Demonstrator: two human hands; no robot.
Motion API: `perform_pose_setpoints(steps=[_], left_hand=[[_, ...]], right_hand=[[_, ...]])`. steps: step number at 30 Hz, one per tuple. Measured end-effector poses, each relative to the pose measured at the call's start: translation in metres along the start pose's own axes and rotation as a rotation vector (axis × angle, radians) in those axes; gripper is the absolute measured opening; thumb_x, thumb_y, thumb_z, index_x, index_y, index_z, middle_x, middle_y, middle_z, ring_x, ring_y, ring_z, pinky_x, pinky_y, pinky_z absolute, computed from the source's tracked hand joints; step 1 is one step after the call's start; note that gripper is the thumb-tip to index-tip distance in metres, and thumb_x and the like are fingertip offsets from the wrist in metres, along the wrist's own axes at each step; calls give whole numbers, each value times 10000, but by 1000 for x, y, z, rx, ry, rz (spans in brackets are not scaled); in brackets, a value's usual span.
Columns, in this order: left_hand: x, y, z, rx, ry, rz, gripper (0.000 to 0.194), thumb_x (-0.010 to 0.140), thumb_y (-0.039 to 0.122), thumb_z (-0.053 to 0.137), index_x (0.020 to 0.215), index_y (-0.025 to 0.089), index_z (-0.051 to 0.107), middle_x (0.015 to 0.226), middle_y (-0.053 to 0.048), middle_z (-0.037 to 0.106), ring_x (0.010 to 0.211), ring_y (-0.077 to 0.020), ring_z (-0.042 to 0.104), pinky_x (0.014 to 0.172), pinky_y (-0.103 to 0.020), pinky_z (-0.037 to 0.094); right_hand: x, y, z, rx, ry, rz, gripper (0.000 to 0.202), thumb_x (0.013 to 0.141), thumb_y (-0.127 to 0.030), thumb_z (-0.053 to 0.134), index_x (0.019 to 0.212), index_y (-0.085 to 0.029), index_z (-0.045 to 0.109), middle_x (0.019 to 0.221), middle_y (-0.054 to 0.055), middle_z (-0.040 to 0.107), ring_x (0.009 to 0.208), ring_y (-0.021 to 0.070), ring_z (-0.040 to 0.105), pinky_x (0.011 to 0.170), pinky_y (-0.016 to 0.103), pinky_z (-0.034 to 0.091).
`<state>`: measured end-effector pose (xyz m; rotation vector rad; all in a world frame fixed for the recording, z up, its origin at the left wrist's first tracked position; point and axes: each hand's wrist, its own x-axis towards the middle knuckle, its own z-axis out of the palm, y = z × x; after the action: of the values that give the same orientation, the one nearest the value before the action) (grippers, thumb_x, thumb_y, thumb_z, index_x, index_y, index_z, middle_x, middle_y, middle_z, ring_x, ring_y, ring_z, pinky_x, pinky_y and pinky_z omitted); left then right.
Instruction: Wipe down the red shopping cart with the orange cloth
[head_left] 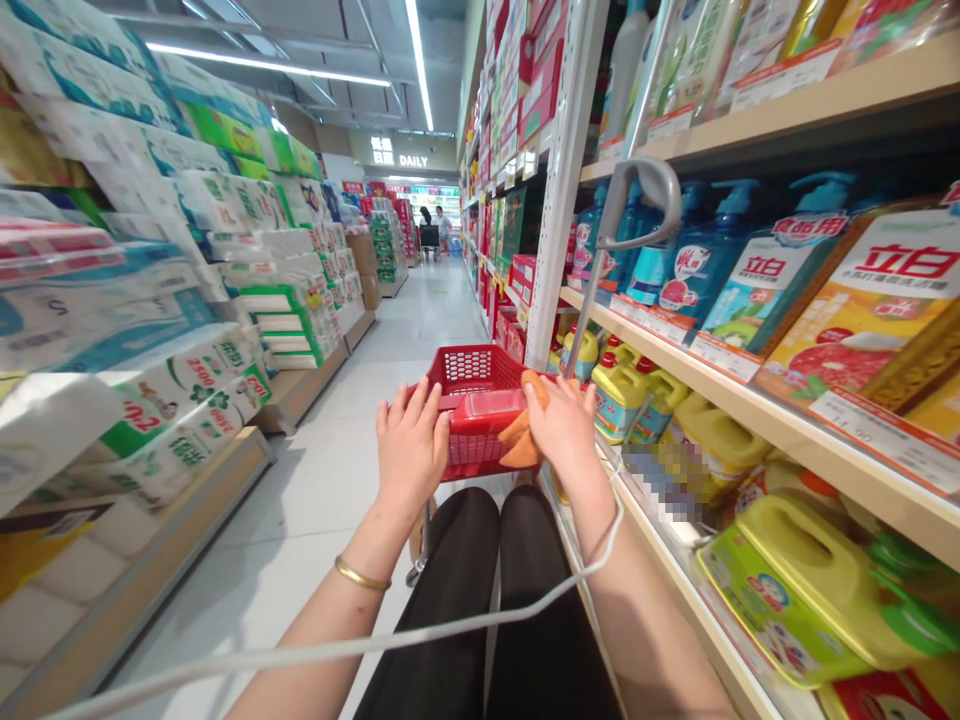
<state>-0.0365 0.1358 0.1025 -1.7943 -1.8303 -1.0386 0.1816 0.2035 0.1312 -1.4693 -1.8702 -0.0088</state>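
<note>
A red plastic shopping cart with a perforated basket stands right in front of my knees. My left hand lies on the left end of its red handle, fingers stretched forward and slightly apart. An orange cloth is pinched under my right hand, against the right part of the handle. Just beyond that hand rises a slanted grey pole with a looped handle; its lower end is hidden. A white cable crosses over both forearms.
Stacked paper packs line the left side. Close on the right, shelves hold blue pump bottles and yellow jugs. A tiled aisle runs ahead, with people and a dark cart far off.
</note>
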Motion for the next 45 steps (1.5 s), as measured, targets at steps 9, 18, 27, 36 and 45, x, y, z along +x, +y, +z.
perform_pose_setpoints(steps=[9, 18, 27, 36, 45], left_hand=[[-1, -3, 3, 3, 23, 14, 544, 1094, 370, 366, 1592, 220, 529, 1680, -83, 472, 1580, -372, 371, 1301, -641, 234], [0, 0, 5, 14, 35, -13, 528, 1101, 385, 362, 1554, 217, 576, 1673, -76, 485, 1568, -378, 392, 1301, -637, 237], [-1, -1, 1, 12, 13, 12, 545, 1094, 373, 363, 1588, 221, 534, 1672, -85, 482, 1567, -375, 399, 1296, -643, 251], [1, -1, 3, -5, 35, 0, 545, 1093, 386, 365, 1579, 217, 546, 1665, -98, 491, 1567, -378, 396, 1295, -645, 247], [1, 0, 5, 6, 50, -9, 540, 1092, 395, 381, 1582, 236, 545, 1657, -88, 503, 1547, -381, 425, 1287, -647, 254]], right_hand=[[-26, -31, 5, 27, -95, -368, 510, 1076, -495, 530, 1530, -277, 610, 1656, 48, 516, 1589, 318, 390, 1365, 593, 79], [-12, -6, 0, -23, 13, -71, 501, 1112, -471, 439, 1495, -221, 642, 1581, 101, 597, 1572, 358, 409, 1330, 690, 51], [-2, 6, -4, 1, 7, 0, 497, 1123, -460, 394, 1459, -224, 674, 1537, 116, 636, 1560, 342, 441, 1318, 701, 65], [-25, -18, -3, 57, -98, -331, 507, 1091, -467, 488, 1533, -251, 607, 1648, 54, 523, 1625, 304, 323, 1360, 594, 124], [-9, 3, 1, 13, 7, -66, 452, 1100, -460, 463, 1449, -267, 675, 1550, 73, 631, 1557, 350, 433, 1316, 720, 34]])
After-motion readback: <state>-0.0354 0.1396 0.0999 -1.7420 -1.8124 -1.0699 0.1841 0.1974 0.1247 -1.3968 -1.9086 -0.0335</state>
